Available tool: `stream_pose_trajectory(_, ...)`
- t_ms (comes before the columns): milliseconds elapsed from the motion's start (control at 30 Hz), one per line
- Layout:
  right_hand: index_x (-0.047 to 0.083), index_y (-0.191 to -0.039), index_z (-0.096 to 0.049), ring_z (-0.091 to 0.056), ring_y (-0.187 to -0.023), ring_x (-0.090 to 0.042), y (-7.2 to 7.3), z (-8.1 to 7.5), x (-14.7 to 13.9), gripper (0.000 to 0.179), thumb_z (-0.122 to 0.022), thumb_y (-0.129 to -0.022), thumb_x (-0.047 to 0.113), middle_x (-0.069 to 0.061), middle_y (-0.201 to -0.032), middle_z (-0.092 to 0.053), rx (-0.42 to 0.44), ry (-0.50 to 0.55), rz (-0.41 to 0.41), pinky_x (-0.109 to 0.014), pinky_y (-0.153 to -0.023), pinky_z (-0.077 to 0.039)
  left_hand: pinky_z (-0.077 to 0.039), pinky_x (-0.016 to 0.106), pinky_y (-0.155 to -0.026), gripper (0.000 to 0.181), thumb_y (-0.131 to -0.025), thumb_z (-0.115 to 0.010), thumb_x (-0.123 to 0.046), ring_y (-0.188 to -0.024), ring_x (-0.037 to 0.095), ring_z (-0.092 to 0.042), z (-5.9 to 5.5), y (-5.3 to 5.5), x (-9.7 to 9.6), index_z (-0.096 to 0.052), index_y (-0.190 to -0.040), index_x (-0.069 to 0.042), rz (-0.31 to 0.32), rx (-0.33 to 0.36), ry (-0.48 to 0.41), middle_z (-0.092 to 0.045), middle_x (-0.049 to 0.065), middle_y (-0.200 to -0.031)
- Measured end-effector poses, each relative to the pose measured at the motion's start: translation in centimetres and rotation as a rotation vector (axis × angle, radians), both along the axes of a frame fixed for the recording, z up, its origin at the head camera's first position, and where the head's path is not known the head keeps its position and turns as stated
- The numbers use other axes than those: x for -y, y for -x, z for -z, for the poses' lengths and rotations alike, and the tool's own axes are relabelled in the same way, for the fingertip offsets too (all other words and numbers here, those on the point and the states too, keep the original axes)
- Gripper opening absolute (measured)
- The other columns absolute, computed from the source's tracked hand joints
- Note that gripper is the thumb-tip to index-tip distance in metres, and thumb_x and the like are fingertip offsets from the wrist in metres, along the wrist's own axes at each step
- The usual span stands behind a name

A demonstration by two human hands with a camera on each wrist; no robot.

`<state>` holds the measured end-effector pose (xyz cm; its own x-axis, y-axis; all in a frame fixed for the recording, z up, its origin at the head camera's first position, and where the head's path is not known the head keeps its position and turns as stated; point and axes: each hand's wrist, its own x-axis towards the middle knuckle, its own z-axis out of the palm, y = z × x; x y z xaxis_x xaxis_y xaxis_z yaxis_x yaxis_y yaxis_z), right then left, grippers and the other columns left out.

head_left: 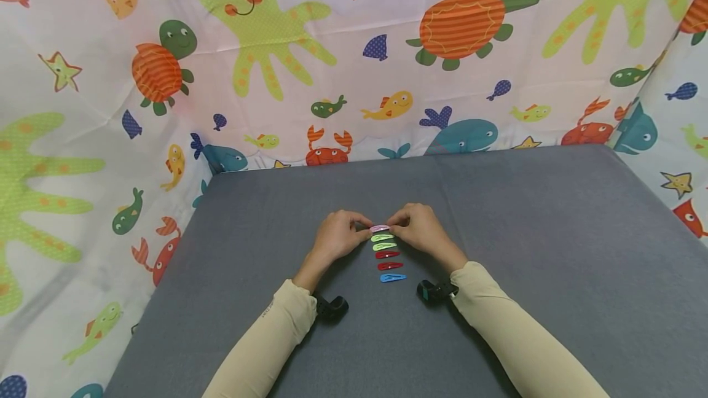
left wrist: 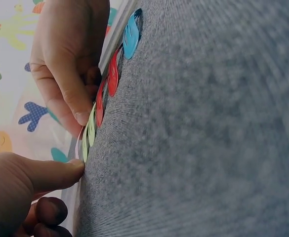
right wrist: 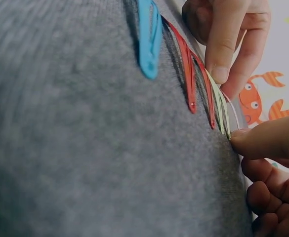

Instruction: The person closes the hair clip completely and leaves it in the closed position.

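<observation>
Several snap hair clips lie in a column on the grey table. At the far end is a pink hair clip (head_left: 380, 228); my left hand (head_left: 338, 236) pinches its left end and my right hand (head_left: 421, 228) its right end. Closer to me come two light green hair clips (head_left: 384, 246), two red hair clips (head_left: 389, 266) and a blue hair clip (head_left: 393, 277) nearest of all. In the left wrist view the pink clip shows only as a thin edge beside the green ones, partly hidden by fingertips.
A grey cloth covers the table (head_left: 531, 226). Behind it and along its sides hangs a white curtain (head_left: 298, 121) printed with sea animals. Black wrist devices (head_left: 332, 308) sit below both cuffs, close above the table.
</observation>
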<state>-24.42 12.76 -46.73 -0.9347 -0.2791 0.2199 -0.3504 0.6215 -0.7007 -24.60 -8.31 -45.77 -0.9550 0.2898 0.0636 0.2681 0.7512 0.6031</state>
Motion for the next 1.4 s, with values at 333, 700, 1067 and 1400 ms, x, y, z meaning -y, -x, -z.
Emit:
stream_pose_trajectory(333, 0.004, -0.09, -0.082, -0.066, -0.074, -0.017, -0.2, 0.0, 0.1, 0.009, -0.077, -0.083, 0.004, -0.009, -0.086, -0.073, -0.031, 0.014, -0.017, -0.03, -0.065, -0.051, -0.025, 0.026, -0.046, 0.013, -0.089, -0.08, -0.028, -0.05, 0.008, -0.039, 0.1, -0.1, -0.1, -0.083, -0.1, -0.022, -0.034, -0.01, 0.031, -0.049, -0.005, -0.056)
stream_pose_trajectory(700, 0.006, -0.094, -0.083, -0.066, -0.078, -0.02, 0.0, 0.1, -0.2, 0.01, -0.077, -0.086, 0.006, -0.01, -0.089, -0.074, 0.003, -0.035, -0.009, -0.032, -0.067, -0.052, -0.025, 0.026, -0.046, 0.012, -0.089, -0.079, -0.028, -0.05, 0.009, -0.04, 0.2, -0.1, -0.3, -0.083, -0.099, -0.022, -0.032, -0.017, 0.031, -0.052, -0.003, -0.056)
stream_pose_trajectory(1067, 0.005, -0.104, -0.081, -0.064, -0.077, -0.018, 0.0, 0.3, -0.7, 0.016, -0.076, -0.089, 0.009, -0.01, -0.095, -0.075, 0.017, 0.009, -0.024, -0.031, -0.068, -0.05, -0.024, 0.026, -0.045, 0.013, -0.09, -0.079, -0.028, -0.048, 0.009, -0.039, 0.3, 0.0, -0.3, -0.083, -0.1, -0.023, -0.042, -0.03, 0.043, -0.051, -0.004, -0.055)
stream_pose_trajectory(1400, 0.008, -0.111, -0.079, -0.069, -0.089, -0.022, -0.3, 0.9, -1.6, 0.02, -0.074, -0.092, 0.013, -0.009, -0.106, -0.077, 0.008, 0.078, 0.005, -0.035, -0.077, -0.054, -0.027, 0.026, -0.046, 0.016, -0.09, -0.078, -0.03, -0.048, 0.009, -0.042, 0.5, -0.3, -0.4, -0.082, -0.104, -0.023, -0.076, -0.021, 0.002, -0.052, -0.004, -0.056)
